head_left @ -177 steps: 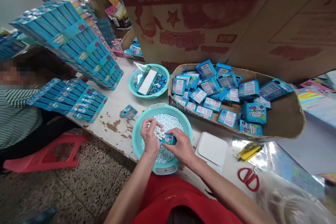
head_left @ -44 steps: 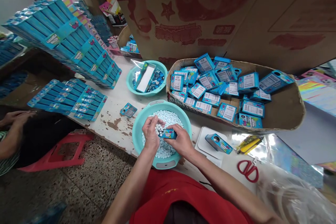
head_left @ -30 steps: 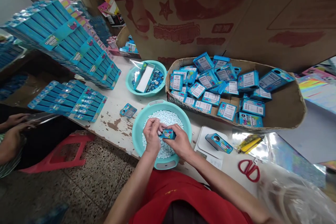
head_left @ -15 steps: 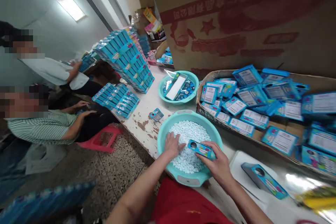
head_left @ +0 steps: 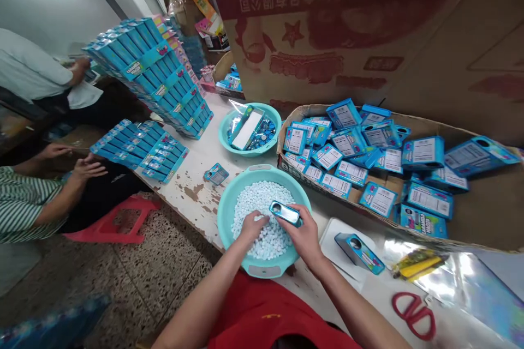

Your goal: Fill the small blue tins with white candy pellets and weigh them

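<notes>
A turquoise basin [head_left: 229,196] full of small white candies [head_left: 262,191] sits in front of me. My left hand [head_left: 251,229] is down at the candies with its fingers curled in among them; how many it grips is hidden. My right hand [head_left: 305,237] is wrapped round a small blue candy box [head_left: 286,212], tilted above the basin, its end with a round dark hole turned up. To the right, another blue box [head_left: 362,253] with a round hole rests on a white flat device [head_left: 333,234]. A small blue box [head_left: 216,174] lies left of the basin.
Behind stands a smaller turquoise basin [head_left: 223,133] with blue caps and a clear packet. A long carton [head_left: 327,185] of blue boxes runs along the right. Stacked display boxes [head_left: 151,76] rise at left. Red scissors [head_left: 414,313] lie near right. Two people are at left, beside a red stool [head_left: 118,223].
My left hand has gone from spread flat on the candies to curled among them. The right hand's box has turned slightly. The view has swung right, bringing the scissors into sight.
</notes>
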`<state>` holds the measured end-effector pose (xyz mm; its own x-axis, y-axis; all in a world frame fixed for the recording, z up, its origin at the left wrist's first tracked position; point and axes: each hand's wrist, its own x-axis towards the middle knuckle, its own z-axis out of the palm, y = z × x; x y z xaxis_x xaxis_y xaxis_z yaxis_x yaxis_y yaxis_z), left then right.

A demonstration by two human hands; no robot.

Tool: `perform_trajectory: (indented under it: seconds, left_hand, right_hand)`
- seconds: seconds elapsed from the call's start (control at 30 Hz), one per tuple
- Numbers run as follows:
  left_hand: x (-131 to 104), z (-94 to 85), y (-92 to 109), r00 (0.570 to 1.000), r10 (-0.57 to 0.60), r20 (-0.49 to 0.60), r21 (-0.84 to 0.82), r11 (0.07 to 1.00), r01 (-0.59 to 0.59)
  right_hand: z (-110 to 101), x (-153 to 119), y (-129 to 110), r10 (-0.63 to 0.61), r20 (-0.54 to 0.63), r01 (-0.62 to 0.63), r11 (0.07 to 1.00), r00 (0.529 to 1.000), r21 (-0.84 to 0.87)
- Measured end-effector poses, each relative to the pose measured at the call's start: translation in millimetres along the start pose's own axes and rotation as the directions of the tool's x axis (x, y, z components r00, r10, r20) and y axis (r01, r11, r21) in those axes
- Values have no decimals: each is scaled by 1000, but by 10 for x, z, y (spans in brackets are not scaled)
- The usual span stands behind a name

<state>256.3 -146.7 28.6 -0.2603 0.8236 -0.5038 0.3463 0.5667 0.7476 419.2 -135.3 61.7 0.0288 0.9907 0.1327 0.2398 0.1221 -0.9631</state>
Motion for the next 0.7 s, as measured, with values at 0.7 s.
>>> perform_trajectory:
  seconds: [0.7]
  left_hand:
    - [-114, -210, 913, 958, 11, -287, -836, 486, -256]
  right_hand:
    - [213, 80, -352, 24, 280, 56, 960, 960, -274]
